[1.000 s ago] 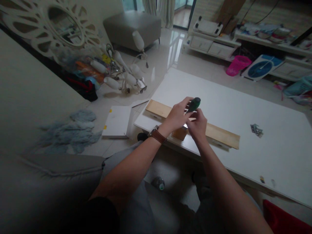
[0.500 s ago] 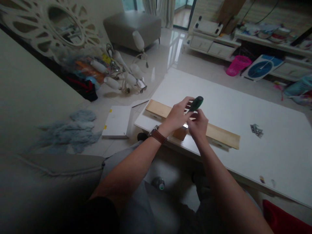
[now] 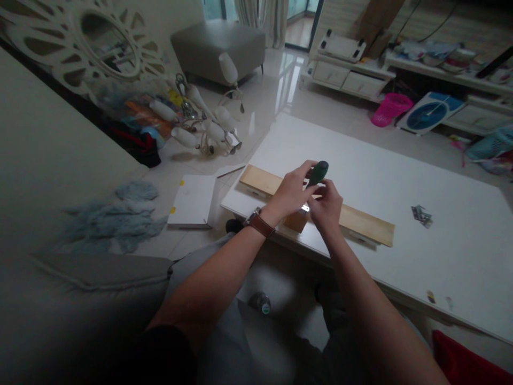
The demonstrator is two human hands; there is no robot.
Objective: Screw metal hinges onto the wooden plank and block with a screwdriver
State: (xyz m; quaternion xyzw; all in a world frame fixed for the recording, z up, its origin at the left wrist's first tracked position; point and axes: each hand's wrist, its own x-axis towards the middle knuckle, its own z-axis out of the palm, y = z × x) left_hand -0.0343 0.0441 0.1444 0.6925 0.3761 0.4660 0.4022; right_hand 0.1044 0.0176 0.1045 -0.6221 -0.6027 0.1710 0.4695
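A long wooden plank (image 3: pixel 360 223) lies across the near part of the white table (image 3: pixel 401 176). A small wooden block (image 3: pixel 295 221) stands against it, with a bit of shiny metal at its top. My left hand (image 3: pixel 292 191), a brown watch on its wrist, has its fingers curled over the block and the shaft of a green-handled screwdriver (image 3: pixel 318 172). My right hand (image 3: pixel 327 206) is closed around the screwdriver just below the handle. The tool stands nearly upright over the block; its tip is hidden by my fingers.
A small pile of metal screws (image 3: pixel 421 215) lies on the table to the right. On the floor to the left are a white panel (image 3: pixel 192 199), a chandelier (image 3: pixel 204 120) and a blue-grey rag (image 3: pixel 120 216). A bottle (image 3: pixel 261 302) stands between my knees.
The screwdriver handle tilted slightly right, then came back. Both hands stay on the block and tool, barely shifted.
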